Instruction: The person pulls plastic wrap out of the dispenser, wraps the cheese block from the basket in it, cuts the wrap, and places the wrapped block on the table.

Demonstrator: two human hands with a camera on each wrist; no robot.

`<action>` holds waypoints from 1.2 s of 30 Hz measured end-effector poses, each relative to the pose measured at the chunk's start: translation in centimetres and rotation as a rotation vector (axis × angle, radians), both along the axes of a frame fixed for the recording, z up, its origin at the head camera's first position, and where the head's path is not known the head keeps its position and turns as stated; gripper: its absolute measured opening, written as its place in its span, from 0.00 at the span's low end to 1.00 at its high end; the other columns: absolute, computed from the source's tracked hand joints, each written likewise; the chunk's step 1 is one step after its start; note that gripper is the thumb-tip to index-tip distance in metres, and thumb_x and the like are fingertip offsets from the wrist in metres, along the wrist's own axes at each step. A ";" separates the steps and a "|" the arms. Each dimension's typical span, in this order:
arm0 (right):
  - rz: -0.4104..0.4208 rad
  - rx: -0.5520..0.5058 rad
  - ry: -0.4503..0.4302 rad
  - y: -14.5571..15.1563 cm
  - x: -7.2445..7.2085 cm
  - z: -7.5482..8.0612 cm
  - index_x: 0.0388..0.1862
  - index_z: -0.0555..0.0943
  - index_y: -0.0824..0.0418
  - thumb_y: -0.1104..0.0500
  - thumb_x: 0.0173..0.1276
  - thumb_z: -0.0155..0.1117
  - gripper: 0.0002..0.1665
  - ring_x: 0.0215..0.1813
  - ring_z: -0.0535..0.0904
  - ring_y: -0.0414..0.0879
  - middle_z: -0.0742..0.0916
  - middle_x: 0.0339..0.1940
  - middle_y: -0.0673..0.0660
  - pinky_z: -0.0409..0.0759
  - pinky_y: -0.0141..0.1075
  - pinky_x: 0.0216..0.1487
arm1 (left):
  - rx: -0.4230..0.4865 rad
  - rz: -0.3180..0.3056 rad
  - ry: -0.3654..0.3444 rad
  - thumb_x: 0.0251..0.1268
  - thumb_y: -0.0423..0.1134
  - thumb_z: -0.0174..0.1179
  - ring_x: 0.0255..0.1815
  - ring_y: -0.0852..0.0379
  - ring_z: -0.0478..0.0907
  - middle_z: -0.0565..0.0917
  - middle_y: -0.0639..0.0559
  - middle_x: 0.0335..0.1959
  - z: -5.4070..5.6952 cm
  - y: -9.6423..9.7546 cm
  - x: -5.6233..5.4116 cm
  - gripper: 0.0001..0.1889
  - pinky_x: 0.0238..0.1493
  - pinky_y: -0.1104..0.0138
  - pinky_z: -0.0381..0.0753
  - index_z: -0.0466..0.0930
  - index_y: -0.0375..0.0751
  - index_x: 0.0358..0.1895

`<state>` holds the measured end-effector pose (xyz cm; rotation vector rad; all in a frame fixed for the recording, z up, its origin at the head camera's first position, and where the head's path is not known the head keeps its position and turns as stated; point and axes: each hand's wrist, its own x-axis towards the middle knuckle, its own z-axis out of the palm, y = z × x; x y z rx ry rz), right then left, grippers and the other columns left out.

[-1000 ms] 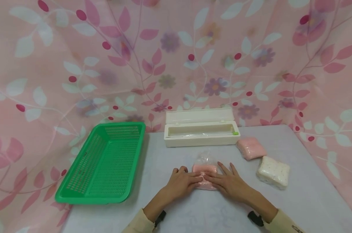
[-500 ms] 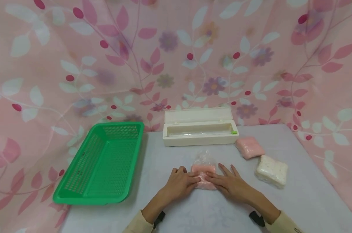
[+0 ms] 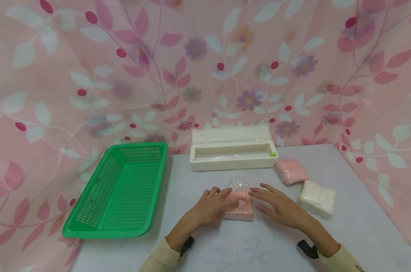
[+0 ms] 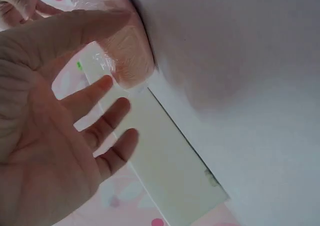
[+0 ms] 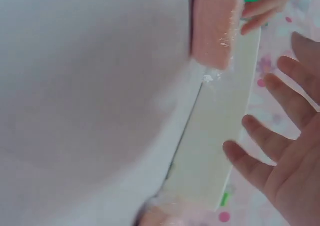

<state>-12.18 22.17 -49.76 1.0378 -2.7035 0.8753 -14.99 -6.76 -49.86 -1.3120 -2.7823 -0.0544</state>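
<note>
A pink rectangular bundle (image 3: 241,212) in clear plastic wrap lies mid-table in the head view, its loose film (image 3: 238,183) gathered at the far side. What the pink material is I cannot tell. My left hand (image 3: 207,207) is at the bundle's left edge, fingers relaxed, partly covering it. In the left wrist view its thumb crosses in front of the wrapped bundle (image 4: 131,56); whether it touches is unclear. To the right, my right hand (image 3: 281,207) hovers apart from the bundle, fingers spread. The right wrist view shows this hand (image 5: 290,151) holding nothing.
Behind the bundle stands a long white box (image 3: 234,164) with its lid raised and a green tab at its right end. A green plastic basket (image 3: 147,223) sits on the left. Another pink wrapped bundle (image 3: 291,172) and a white wrapped bundle (image 3: 317,198) lie at right.
Both hands were pressing the bundle's top with flat fingers. The right hand has lifted off toward the right; the left has drawn back slightly to the bundle's left edge, uncovering more of it.
</note>
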 end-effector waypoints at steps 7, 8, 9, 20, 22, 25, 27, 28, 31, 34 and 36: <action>-0.042 -0.058 -0.024 0.5 -0.7 -0.5 0.71 0.72 0.53 0.51 0.72 0.62 0.29 0.70 0.68 0.53 0.76 0.69 0.52 0.69 0.55 0.62 | -0.005 0.029 -0.005 0.60 0.36 0.65 0.52 0.50 0.70 0.75 0.51 0.60 -0.8 0.5 -0.4 0.30 0.48 0.55 0.71 0.72 0.67 0.64; -0.052 -0.059 -0.015 0.5 -0.7 -0.6 0.70 0.72 0.53 0.51 0.72 0.63 0.29 0.70 0.68 0.52 0.76 0.69 0.51 0.70 0.53 0.62 | 0.001 0.028 0.010 0.60 0.37 0.65 0.50 0.50 0.71 0.76 0.51 0.57 -0.9 0.6 -0.4 0.27 0.47 0.56 0.71 0.73 0.66 0.62; -0.061 -0.057 -0.006 0.6 -0.7 -0.6 0.70 0.72 0.52 0.51 0.72 0.63 0.29 0.69 0.69 0.50 0.76 0.68 0.50 0.70 0.51 0.62 | 0.005 0.029 0.022 0.60 0.38 0.66 0.49 0.51 0.70 0.77 0.51 0.54 -1.0 0.6 -0.4 0.26 0.46 0.57 0.71 0.73 0.65 0.60; -0.090 -0.071 -0.027 1.0 -0.6 -0.7 0.69 0.73 0.49 0.52 0.70 0.65 0.28 0.69 0.71 0.50 0.77 0.68 0.50 0.71 0.52 0.62 | -0.033 0.194 0.210 0.52 0.64 0.68 0.35 0.54 0.69 0.75 0.54 0.27 -1.0 1.9 1.8 0.20 0.34 0.63 0.64 0.77 0.54 0.34; -0.093 -0.074 -0.031 1.0 -0.5 -0.7 0.68 0.74 0.51 0.52 0.70 0.65 0.28 0.68 0.71 0.51 0.77 0.67 0.51 0.71 0.52 0.61 | -0.069 0.226 0.253 0.53 0.65 0.65 0.34 0.54 0.70 0.75 0.53 0.25 -1.1 2.4 2.5 0.21 0.34 0.62 0.65 0.77 0.52 0.33; -0.098 -0.073 -0.025 0.9 -0.4 -0.7 0.68 0.75 0.53 0.53 0.70 0.66 0.28 0.68 0.71 0.51 0.77 0.67 0.52 0.71 0.52 0.61 | -0.082 0.234 0.293 0.56 0.67 0.62 0.33 0.54 0.69 0.76 0.53 0.24 -1.2 3.1 3.3 0.23 0.32 0.62 0.65 0.79 0.50 0.32; -0.097 -0.074 -0.015 0.8 -0.5 -0.7 0.67 0.75 0.54 0.53 0.69 0.66 0.28 0.68 0.71 0.51 0.78 0.67 0.52 0.71 0.52 0.61 | -0.059 0.224 0.297 0.55 0.69 0.62 0.34 0.54 0.69 0.76 0.53 0.26 -1.0 3.1 3.5 0.24 0.31 0.63 0.65 0.80 0.50 0.33; -0.097 -0.073 -0.012 0.8 -0.5 -0.7 0.67 0.75 0.54 0.53 0.69 0.66 0.28 0.68 0.72 0.50 0.78 0.67 0.52 0.71 0.52 0.61 | -0.042 0.221 0.288 0.54 0.69 0.63 0.36 0.54 0.69 0.76 0.54 0.29 -0.9 3.0 3.4 0.25 0.32 0.63 0.65 0.80 0.51 0.34; -0.099 -0.074 -0.014 0.9 -0.5 -0.8 0.68 0.75 0.54 0.53 0.69 0.66 0.28 0.68 0.71 0.50 0.78 0.67 0.51 0.71 0.52 0.61 | 0.004 0.215 0.219 0.46 0.70 0.68 0.46 0.51 0.70 0.78 0.50 0.43 -0.3 2.2 2.5 0.28 0.38 0.60 0.68 0.80 0.54 0.41; -0.102 -0.077 -0.031 1.0 -0.6 -0.9 0.68 0.74 0.52 0.54 0.69 0.66 0.29 0.68 0.71 0.50 0.77 0.67 0.51 0.71 0.52 0.61 | -0.015 0.217 0.089 0.40 0.70 0.71 0.56 0.47 0.68 0.75 0.45 0.58 0.4 1.0 1.2 0.36 0.45 0.55 0.68 0.77 0.61 0.55; -0.106 -0.075 -0.047 1.1 -0.5 -1.0 0.69 0.74 0.51 0.53 0.69 0.66 0.29 0.68 0.71 0.51 0.77 0.68 0.51 0.71 0.52 0.61 | -0.039 0.207 0.009 0.40 0.69 0.73 0.57 0.46 0.67 0.74 0.45 0.60 0.6 0.4 0.7 0.41 0.46 0.54 0.68 0.74 0.64 0.62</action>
